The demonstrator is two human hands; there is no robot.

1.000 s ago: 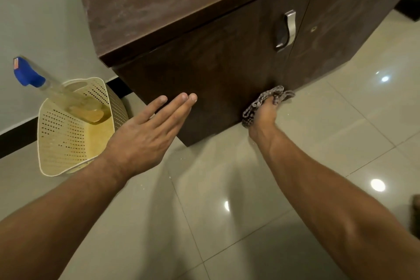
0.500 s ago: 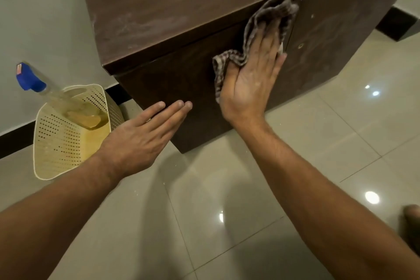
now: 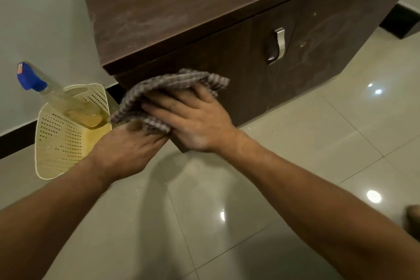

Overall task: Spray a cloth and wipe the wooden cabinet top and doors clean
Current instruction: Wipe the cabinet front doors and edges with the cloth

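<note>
Glossy tiled floor (image 3: 295,143) below; dark wooden cabinet (image 3: 181,7) against the wall, dusty smears across its top, metal handle (image 3: 278,45) on the left door. Cream perforated basket (image 3: 66,138) just beside the cabinet's left corner, blue-capped spray bottle (image 3: 45,88) leaning tilted inside. Checked cloth (image 3: 163,95) bunched at the left door's outer edge, right hand (image 3: 193,118) pressed flat over it, fingers spread, left hand (image 3: 129,150) closed on its lower fold.
</note>
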